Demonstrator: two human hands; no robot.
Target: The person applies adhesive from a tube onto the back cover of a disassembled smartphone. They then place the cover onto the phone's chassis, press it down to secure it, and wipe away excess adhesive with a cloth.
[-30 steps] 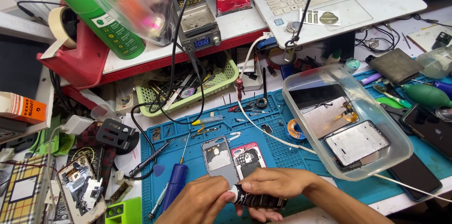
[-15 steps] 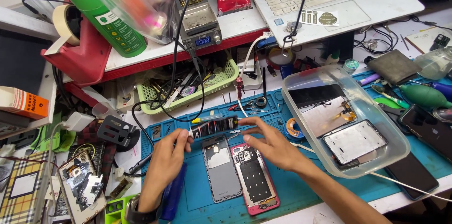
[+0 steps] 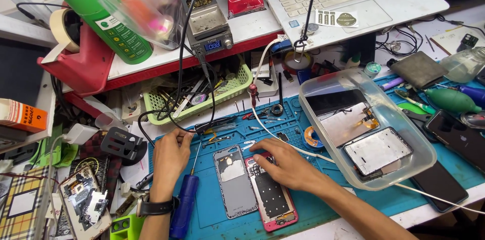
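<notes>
The right hand lay flat, fingers spread, on the top of the pink-framed phone chassis, gripping nothing. The left hand rested loosely curled on the blue work mat, fingertips near the tweezers, beside a blue-handled screwdriver. A grey phone back cover lay between both hands on the counter.

2 phone frames on mat, tub right

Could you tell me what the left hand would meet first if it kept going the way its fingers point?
Probably the black cable just beyond the left hand, then the green basket; depth is unclear.
</notes>
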